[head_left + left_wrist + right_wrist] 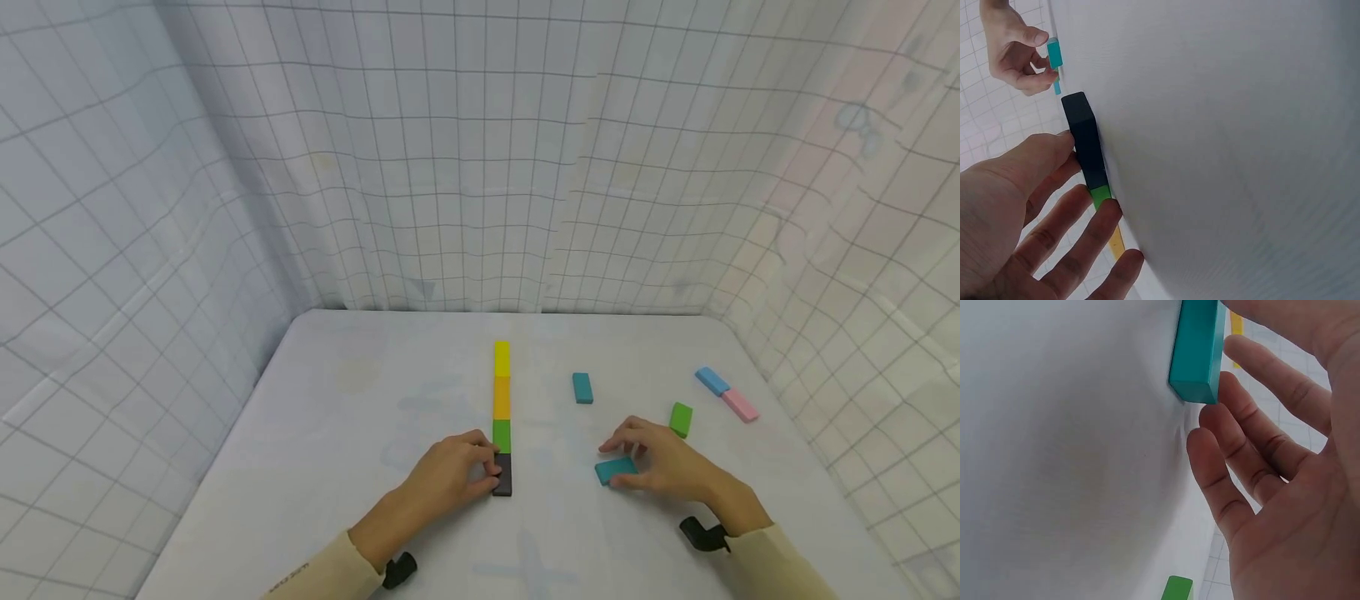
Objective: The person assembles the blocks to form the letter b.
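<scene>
A straight row on the table holds a black block [503, 477] at its near end, then a green block [502, 436], an orange block [502, 398] and a yellow block [502, 358]. My left hand [452, 471] is at the left side of the black block, thumb and index fingertip against it, the other fingers loosely spread. A teal block [611, 472] lies flat between the thumb and fingers of my right hand [660, 462]. The right thumb is at its near edge; the fingers are spread apart from it in the right wrist view.
Beyond the right hand lies another teal block [582, 388]. A loose green block [681, 419] sits just behind that hand. Farther right, a blue block [712, 381] and a pink block [741, 406] lie end to end. Grid-patterned curtains [465, 167] enclose the white table [337, 417].
</scene>
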Available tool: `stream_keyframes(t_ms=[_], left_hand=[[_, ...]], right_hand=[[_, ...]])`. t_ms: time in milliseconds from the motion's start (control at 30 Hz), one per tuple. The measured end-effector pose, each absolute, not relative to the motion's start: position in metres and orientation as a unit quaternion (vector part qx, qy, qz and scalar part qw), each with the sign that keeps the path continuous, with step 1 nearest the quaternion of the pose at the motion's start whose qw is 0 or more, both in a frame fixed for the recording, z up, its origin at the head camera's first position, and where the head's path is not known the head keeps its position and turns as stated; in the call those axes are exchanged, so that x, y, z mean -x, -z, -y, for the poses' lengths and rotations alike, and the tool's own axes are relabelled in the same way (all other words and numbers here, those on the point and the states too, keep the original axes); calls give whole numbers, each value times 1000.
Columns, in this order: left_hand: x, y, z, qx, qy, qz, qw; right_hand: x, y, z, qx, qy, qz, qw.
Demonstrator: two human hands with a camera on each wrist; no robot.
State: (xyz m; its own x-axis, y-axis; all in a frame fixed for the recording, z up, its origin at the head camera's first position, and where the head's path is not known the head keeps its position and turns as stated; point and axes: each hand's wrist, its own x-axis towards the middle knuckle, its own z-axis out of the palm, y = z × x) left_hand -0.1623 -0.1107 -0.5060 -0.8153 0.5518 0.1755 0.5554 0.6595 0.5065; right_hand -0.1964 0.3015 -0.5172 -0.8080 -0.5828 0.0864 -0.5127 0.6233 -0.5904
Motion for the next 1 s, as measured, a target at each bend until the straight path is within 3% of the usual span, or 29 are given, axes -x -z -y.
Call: stream_keyframes(t_ms=[1000], left_hand=[[165, 506, 112, 302, 275, 913, -2]], right_hand=[[199, 524, -299, 324, 306, -894, 40]])
